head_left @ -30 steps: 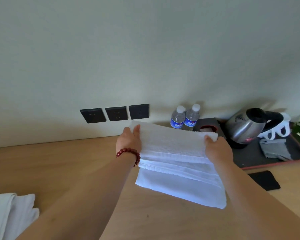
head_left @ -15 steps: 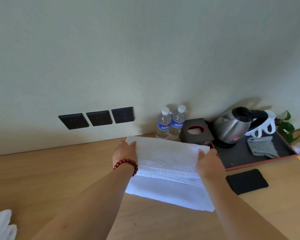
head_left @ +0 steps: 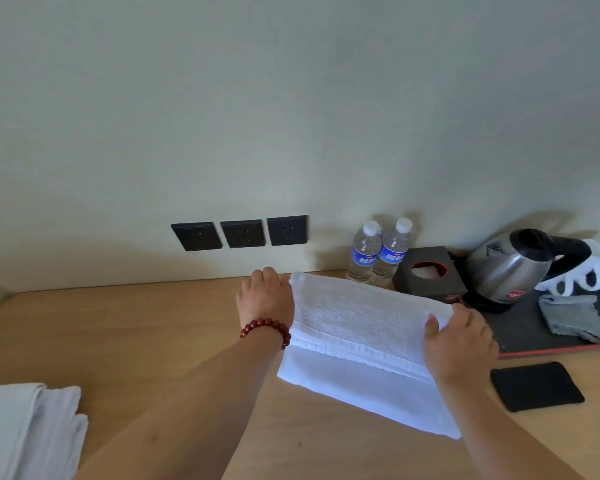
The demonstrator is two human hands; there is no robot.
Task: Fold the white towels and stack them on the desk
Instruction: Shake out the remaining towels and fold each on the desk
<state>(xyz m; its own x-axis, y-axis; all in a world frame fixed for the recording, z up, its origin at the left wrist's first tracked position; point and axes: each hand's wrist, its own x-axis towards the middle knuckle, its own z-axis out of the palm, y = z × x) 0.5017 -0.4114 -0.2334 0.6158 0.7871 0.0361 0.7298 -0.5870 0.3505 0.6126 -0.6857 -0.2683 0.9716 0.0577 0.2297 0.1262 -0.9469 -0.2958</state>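
Terry-cloth white towel (head_left: 357,317), nubby and matt, on smooth matt wood desk (head_left: 136,327); kettle (head_left: 510,268) of glossy brushed metal, black plastic handle.

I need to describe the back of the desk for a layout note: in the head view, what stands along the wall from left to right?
Three black wall sockets → two water bottles → black tissue box → steel kettle on the black tray → white cups.

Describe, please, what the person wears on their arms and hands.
Both forearms are bare, with no sleeves or gloves showing. The left hand has a bracelet of round dark red beads at the wrist. The right hand wears nothing visible.
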